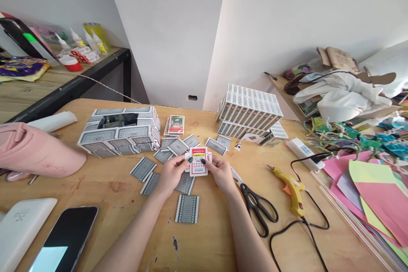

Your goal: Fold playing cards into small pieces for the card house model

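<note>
My left hand and my right hand together grip a small pack of playing cards, red and white face up, above the middle of the wooden table. Both thumbs press on its top face. Several loose grey-backed cards lie flat on the table under and around my hands. A box-like structure built of cards stands to the left. A block of stacked card packs stands behind to the right.
Black scissors and a yellow glue gun with its black cable lie right of my hands. A white power strip and coloured paper are far right. A phone, a white device and a pink bag sit left.
</note>
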Demonstrator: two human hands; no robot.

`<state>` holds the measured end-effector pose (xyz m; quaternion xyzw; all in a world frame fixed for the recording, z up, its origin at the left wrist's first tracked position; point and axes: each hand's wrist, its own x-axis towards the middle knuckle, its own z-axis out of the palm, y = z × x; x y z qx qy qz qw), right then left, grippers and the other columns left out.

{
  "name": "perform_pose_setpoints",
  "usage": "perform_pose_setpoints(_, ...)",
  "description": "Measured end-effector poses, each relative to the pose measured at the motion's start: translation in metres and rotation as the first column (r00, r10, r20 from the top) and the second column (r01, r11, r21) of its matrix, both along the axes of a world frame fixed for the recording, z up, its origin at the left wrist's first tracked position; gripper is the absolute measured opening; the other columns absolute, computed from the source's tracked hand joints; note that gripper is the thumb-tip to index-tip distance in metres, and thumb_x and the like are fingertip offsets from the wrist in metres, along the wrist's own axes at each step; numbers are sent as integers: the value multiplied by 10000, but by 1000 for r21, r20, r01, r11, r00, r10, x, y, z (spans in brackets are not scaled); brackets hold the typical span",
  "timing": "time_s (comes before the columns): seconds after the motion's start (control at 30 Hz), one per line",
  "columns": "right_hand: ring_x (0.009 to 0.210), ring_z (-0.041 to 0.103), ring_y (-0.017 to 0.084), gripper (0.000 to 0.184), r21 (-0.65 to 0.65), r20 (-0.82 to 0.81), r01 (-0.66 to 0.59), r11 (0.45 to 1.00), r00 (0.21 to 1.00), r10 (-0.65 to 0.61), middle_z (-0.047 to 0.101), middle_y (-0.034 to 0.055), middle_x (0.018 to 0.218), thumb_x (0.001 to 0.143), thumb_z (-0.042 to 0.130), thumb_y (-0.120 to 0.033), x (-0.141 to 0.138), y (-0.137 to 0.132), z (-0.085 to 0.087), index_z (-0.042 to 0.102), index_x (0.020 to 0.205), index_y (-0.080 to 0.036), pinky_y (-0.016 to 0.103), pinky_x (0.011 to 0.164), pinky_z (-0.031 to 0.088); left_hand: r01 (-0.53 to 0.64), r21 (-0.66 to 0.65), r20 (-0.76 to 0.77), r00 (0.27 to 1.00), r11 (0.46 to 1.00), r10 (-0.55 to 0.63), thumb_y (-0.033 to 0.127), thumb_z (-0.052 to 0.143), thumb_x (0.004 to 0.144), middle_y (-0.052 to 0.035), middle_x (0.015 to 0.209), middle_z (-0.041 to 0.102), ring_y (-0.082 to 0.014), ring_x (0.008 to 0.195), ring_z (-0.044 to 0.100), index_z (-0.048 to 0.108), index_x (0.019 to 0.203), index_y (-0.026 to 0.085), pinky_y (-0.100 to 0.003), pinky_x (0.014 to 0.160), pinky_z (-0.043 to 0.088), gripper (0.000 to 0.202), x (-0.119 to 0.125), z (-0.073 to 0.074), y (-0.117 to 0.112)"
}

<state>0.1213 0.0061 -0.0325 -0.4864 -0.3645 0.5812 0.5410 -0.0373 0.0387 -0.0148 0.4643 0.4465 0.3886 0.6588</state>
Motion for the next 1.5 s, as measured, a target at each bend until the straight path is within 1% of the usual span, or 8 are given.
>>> perform_pose_setpoints(0.13,688,663,211,341,-8,5,-7,1000,1000,7,721,45,782,683,672,-461,0,-1,2,688,859,-169,342,697,514,1,17,-5,1000,1000,0,347,639,700,-44,876,712,-207,761,641,684,973,176,-300,698,493,325,-1,0,0)
perform_pose_setpoints(0.4,693,664,227,366,-36,19,-9,999,1000,10,721,47,771,665,679,-471,2,0,0,690,859,-160,356,682,518,0,-12,0,1000,1000,0,364,650,683,-47,862,711,-227,806,641,679,986,172,-321,726,501,360,0,-1,0)
perform_pose_setpoints(0.63,652,652,204,333,-25,39,-5,1000,999,6,721,41,762,667,679,-461,2,-1,2,683,823,-167,328,644,510,-3,-25,4,1000,1000,4,361,653,683,-43,866,711,-233,845,641,677,992,176,-329,749,502,361,0,-2,0)
perform_pose_setpoints(0.83,617,641,194,327,-27,35,-10,1000,999,11,709,23,707,653,687,-466,3,0,2,686,789,-169,313,616,495,-1,-27,24,1000,1000,1,356,653,682,-51,870,711,-242,866,636,674,999,165,-340,752,503,371,0,-3,0)
perform_pose_setpoints(0.93,602,636,190,317,-32,21,-7,999,1000,7,706,19,691,644,697,-456,3,0,2,685,775,-167,320,626,497,9,-27,24,1000,1000,-9,346,644,695,-50,878,711,-234,855,639,674,999,170,-337,761,500,352,0,-3,0)
perform_pose_setpoints(1.1,647,649,214,350,-37,-5,0,999,1000,0,709,35,704,626,704,-471,1,0,4,683,784,-159,352,660,509,-2,-28,-6,1000,1000,2,349,646,686,-54,883,711,-240,870,635,689,961,171,-316,735,502,331,-1,-3,-1)
perform_pose_setpoints(1.33,635,649,207,329,-37,-19,11,999,1000,-12,708,37,694,622,713,-462,1,0,3,675,742,-158,346,657,510,0,-10,-26,1000,1000,0,335,632,688,-33,835,715,-221,803,644,699,926,181,-304,709,499,291,0,1,0)
perform_pose_setpoints(1.5,609,638,191,296,-28,-30,4,1000,1000,-5,704,29,678,632,715,-438,1,0,4,679,730,-161,330,640,506,-4,4,-9,1000,1000,4,322,646,682,-39,822,714,-219,796,642,699,929,173,-300,704,494,293,-1,-2,-1)
